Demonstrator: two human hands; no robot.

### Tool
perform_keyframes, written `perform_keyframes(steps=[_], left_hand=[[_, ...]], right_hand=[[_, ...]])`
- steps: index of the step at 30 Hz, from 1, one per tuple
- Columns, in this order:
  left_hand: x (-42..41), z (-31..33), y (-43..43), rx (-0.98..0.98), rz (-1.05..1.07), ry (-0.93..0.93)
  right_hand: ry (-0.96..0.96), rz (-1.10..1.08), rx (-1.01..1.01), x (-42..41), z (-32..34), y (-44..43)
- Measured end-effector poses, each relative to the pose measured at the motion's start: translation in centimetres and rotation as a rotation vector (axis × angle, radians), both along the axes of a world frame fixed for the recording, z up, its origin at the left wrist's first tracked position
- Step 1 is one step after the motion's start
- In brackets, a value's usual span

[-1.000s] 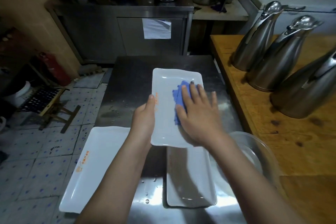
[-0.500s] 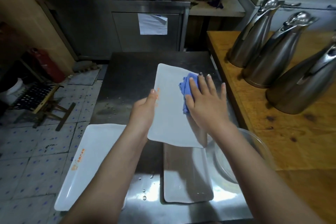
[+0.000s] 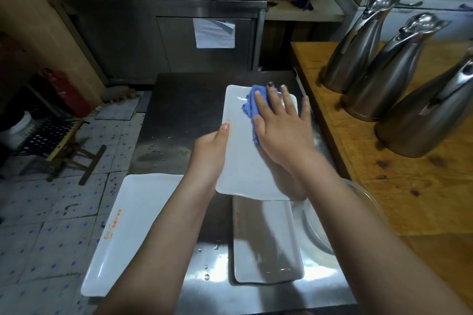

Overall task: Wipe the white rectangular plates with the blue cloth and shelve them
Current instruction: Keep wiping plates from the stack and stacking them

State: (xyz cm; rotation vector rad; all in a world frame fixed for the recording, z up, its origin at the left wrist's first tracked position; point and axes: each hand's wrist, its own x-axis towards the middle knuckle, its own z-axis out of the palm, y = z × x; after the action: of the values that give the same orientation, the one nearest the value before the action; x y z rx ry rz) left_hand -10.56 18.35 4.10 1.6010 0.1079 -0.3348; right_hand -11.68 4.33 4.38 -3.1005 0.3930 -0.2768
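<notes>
A white rectangular plate (image 3: 242, 161) is held above the steel table, gripped at its left edge by my left hand (image 3: 210, 155) with the thumb on top. My right hand (image 3: 279, 130) lies flat with spread fingers on the blue cloth (image 3: 252, 105), pressing it onto the far part of that plate. Beneath, a stack of white plates (image 3: 266, 250) lies on the table. Another white plate with an orange logo (image 3: 128, 227) lies at the left, hanging over the table edge.
The steel table (image 3: 184, 115) is wet near the front. A clear bowl (image 3: 322, 227) sits by my right forearm. Three steel jugs (image 3: 378, 69) stand on the wooden counter (image 3: 409, 186) to the right. A steel cabinet (image 3: 158, 41) is behind; tiled floor and a stool on the left.
My right hand has slid the blue cloth toward the far end of the held plate. The left hand has kept its grip on the plate's left edge.
</notes>
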Motion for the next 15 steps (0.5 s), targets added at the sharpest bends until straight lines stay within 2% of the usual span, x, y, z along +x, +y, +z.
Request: perform_keyframes(steps=[3, 7, 10, 15], left_hand=[[0.4, -0.1, 0.9, -0.015, 0.015, -0.024], [0.8, -0.5, 1.2, -0.016, 0.043, -0.013], [0.1, -0.9, 0.2, 0.025, -0.020, -0.016], [-0.4, -0.8, 0.1, -0.022, -0.060, 0.015]], right_hand=[[0.000, -0.026, 0.020, -1.7, -0.7, -0.6], [0.060, 0.192, 0.091, -4.8, -1.5, 1.4], [0.081, 0.301, 0.093, -4.5, -1.2, 2.9], [0.079, -0.004, 0.010, -2.4, 0.4, -0.3]])
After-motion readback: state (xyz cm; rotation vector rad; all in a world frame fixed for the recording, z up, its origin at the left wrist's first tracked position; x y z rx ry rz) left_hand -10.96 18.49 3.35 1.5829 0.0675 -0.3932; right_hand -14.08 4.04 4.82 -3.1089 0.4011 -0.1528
